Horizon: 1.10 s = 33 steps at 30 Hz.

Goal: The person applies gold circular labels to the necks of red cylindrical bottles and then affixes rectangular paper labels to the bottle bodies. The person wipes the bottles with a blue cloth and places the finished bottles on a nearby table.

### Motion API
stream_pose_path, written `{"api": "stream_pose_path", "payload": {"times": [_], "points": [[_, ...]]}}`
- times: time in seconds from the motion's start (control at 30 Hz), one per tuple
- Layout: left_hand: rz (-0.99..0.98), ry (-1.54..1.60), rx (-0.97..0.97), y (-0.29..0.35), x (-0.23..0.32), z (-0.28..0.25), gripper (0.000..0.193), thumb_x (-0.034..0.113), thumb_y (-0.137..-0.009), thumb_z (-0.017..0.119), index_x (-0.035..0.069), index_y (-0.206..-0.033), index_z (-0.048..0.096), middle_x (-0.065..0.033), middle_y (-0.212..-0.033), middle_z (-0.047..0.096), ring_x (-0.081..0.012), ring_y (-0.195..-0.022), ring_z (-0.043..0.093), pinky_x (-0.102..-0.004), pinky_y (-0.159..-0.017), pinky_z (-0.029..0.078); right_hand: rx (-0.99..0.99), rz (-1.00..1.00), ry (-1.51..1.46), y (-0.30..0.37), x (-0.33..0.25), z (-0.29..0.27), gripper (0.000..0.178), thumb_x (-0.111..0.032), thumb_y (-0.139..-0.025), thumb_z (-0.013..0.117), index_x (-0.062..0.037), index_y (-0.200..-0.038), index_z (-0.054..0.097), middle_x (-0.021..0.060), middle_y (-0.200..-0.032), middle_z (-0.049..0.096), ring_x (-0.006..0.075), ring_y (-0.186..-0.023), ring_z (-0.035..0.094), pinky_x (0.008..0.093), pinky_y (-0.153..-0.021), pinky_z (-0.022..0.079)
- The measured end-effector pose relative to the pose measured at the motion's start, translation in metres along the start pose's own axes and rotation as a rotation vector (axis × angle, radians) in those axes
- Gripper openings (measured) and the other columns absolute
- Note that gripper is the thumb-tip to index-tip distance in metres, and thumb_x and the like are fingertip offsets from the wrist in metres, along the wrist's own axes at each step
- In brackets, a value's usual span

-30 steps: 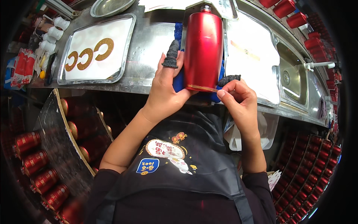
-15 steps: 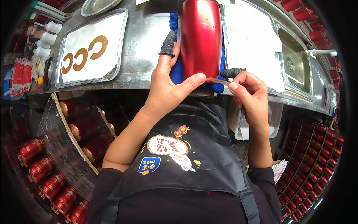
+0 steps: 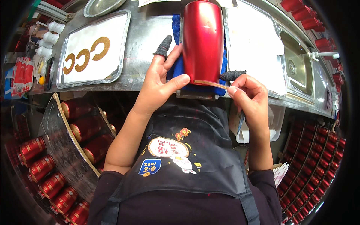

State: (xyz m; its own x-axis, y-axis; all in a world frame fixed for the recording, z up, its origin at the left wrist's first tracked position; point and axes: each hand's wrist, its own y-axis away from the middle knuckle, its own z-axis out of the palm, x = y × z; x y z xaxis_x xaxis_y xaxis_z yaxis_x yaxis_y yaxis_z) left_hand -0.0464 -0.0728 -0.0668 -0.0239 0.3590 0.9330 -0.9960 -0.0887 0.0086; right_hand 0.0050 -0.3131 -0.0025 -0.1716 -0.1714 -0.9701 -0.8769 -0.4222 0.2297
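Observation:
A glossy red bottle-shaped vessel (image 3: 202,41) lies on a blue cloth (image 3: 178,67), its near end toward me. My left hand (image 3: 159,77) is open beside its left side, fingers apart and the thumb close to the near end. My right hand (image 3: 251,99) pinches one end of a thin gold strip (image 3: 210,83). The strip's other part lies along the vessel's near rim. Below the right palm, a slim bluish tool (image 3: 241,122) sticks out; its upper part is hidden by the hand. Dark knitted finger covers sit on one finger of each hand.
A tray (image 3: 122,48) with several gold C-shaped pieces (image 3: 100,48) lies to the left. White sheeting (image 3: 255,48) covers a tray on the right, beside a sink (image 3: 300,63). Red vessels (image 3: 90,127) stand on racks below on both sides. A round metal dish (image 3: 103,5) is at the back.
My left thumb has come off the strip, and the left hand has shifted left with its fingers spreading. The strip now lies along the vessel's near rim, its right end still in my right hand.

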Motion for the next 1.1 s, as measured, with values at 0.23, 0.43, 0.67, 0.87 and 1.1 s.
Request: {"api": "stream_pose_path", "payload": {"times": [0.23,0.43,0.67,0.87,1.1], "points": [[0.064,-0.24,0.111,-0.002,-0.006,0.02,0.076,0.027,-0.078,0.092,-0.008,-0.126,0.044,-0.0318,-0.152,0.043,-0.0321,-0.15,0.034,-0.0415,-0.121,0.03,0.028,-0.042,0.052,0.001,-0.004,-0.001,0.011,-0.007,-0.091,0.068,-0.0034,-0.082,0.062,-0.0049,-0.068,0.056,0.0,-0.056,0.045,0.0182,-0.049,0.031],[0.027,-0.304,0.067,-0.001,-0.002,0.013,0.077,0.024,-0.078,0.091,-0.009,-0.127,0.043,-0.0319,-0.152,0.044,-0.0307,-0.147,0.039,-0.0403,-0.12,0.031,0.021,-0.041,0.046,0.001,-0.002,-0.001,0.011,-0.007,-0.091,0.068,-0.0029,-0.083,0.062,-0.0051,-0.069,0.056,-0.0003,-0.055,0.045,0.0181,-0.049,0.031],[-0.007,0.01,0.025,-0.001,-0.001,0.0,0.061,0.01,-0.089,0.079,-0.007,-0.133,0.04,-0.0307,-0.156,0.04,-0.0258,-0.145,0.041,-0.0398,-0.118,0.036,0.026,-0.021,0.052,-0.002,0.001,0.004,0.012,-0.008,-0.09,0.07,-0.0031,-0.082,0.063,-0.0066,-0.069,0.055,-0.0011,-0.056,0.043,0.0183,-0.05,0.03],[-0.002,-0.019,0.017,0.003,-0.003,0.0,0.064,0.008,-0.089,0.078,-0.005,-0.139,0.04,-0.0281,-0.157,0.041,-0.0269,-0.148,0.038,-0.0402,-0.12,0.033,0.028,0.003,0.028,-0.003,0.001,0.003,0.011,-0.008,-0.09,0.069,-0.0036,-0.082,0.063,-0.0064,-0.069,0.055,-0.0012,-0.056,0.043,0.0182,-0.05,0.03],[0.075,-0.104,0.015,0.002,-0.005,0.01,0.085,0.012,-0.086,0.082,-0.006,-0.152,0.031,-0.0245,-0.157,0.04,-0.0274,-0.149,0.037,-0.0396,-0.121,0.032,0.026,0.002,0.025,-0.004,0.003,0.002,0.011,-0.008,-0.09,0.069,-0.0041,-0.082,0.063,-0.0067,-0.069,0.056,-0.0014,-0.056,0.043,0.0179,-0.05,0.03]]}}
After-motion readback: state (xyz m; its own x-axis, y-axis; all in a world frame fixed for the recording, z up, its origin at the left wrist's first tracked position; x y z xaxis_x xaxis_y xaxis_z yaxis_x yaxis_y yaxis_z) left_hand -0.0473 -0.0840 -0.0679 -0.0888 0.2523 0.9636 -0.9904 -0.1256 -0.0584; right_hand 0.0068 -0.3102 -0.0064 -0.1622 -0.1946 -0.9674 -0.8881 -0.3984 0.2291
